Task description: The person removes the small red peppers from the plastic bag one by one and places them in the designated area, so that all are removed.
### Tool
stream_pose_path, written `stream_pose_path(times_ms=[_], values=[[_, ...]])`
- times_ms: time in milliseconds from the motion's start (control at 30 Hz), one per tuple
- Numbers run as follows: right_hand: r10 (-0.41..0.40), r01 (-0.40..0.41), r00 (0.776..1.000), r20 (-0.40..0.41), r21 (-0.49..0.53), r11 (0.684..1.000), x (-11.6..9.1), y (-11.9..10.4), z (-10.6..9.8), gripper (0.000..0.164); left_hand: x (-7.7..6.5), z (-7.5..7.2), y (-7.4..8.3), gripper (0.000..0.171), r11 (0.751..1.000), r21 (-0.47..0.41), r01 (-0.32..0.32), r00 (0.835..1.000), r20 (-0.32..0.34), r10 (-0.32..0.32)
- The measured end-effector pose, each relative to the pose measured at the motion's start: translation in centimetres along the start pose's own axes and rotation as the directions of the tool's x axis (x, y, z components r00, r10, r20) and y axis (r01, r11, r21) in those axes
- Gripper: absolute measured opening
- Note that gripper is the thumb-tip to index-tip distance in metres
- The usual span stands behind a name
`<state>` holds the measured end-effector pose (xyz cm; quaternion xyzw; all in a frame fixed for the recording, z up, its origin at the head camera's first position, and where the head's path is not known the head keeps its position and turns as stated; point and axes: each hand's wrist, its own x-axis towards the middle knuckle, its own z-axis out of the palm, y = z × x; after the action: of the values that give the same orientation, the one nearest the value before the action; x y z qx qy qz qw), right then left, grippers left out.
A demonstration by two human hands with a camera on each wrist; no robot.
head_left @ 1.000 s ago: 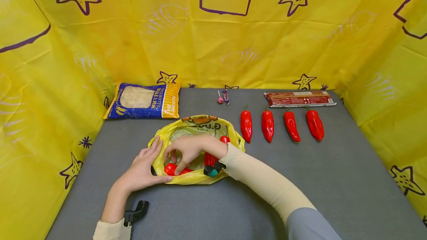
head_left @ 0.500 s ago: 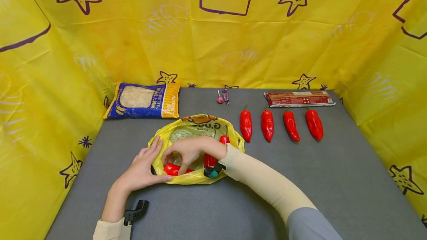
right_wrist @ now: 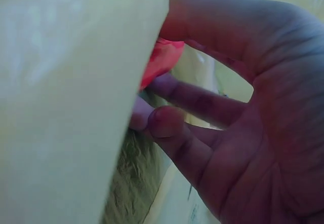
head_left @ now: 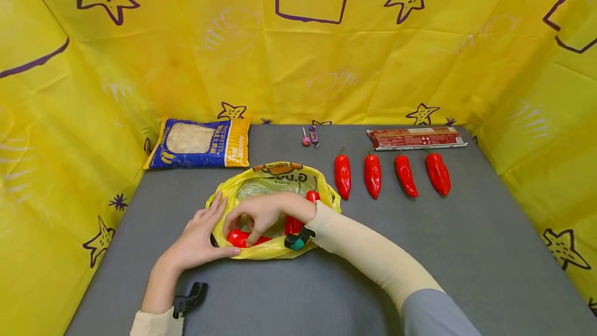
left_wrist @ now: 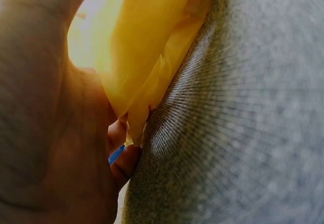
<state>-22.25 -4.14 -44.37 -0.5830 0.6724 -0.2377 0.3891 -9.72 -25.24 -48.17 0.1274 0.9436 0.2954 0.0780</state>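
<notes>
A yellow plastic bag [head_left: 268, 254] lies with its mouth wide on the grey table. My right hand [head_left: 261, 214] reaches down inside it and pinches a red pepper [head_left: 237, 238] between thumb and fingers. In the right wrist view the red pepper [right_wrist: 164, 59] is partly hidden behind the bag's wall. My left hand [head_left: 198, 235] rests against the bag's left side, its fingers straight and spread along the rim and the thumb at the front edge. More red things [head_left: 293, 224] sit in the bag's right part, partly covered by my right wrist.
Several red peppers [head_left: 372, 176] stand in a row right of the bag. Behind them lies a long red packet [head_left: 417, 139]. A lollipop [head_left: 306, 140] and a purple wrapped candy [head_left: 314, 137] lie at the back. A blue and yellow pasta bag [head_left: 198, 143] is back left. Yellow cloth surrounds the table.
My right hand has shifted slightly left and its fingers have settled around the red pepper in the bag. The left hand holds its place. The head view has tilted a little.
</notes>
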Motion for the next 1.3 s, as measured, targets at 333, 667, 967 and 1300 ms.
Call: stream_pose_path(times_ms=[333,667,967,1300], values=[[-0.017,0.017,1.0,-0.001,-0.025,1.0,-0.1,0.0,0.2,0.049,-0.1,0.3,-0.3,0.125,1.0,0.004,0.018,1.0,0.009,-0.018],[-0.01,0.01,1.0,-0.005,-0.068,0.998,0.0,-0.1,0.3,0.049,-0.1,0.1,-0.2,0.125,1.0,0.016,0.019,1.0,0.004,-0.019],[-0.003,0.003,1.0,-0.004,-0.086,0.996,-0.4,-0.3,0.0,0.048,-0.1,0.1,-0.1,0.125,1.0,0.014,0.024,1.0,0.01,-0.024],[0.067,-0.075,0.997,-0.044,-0.196,0.978,-2.0,-0.2,-1.2,0.053,-0.1,0.1,-0.1,0.126,0.999,0.024,0.026,1.0,0.009,-0.026]])
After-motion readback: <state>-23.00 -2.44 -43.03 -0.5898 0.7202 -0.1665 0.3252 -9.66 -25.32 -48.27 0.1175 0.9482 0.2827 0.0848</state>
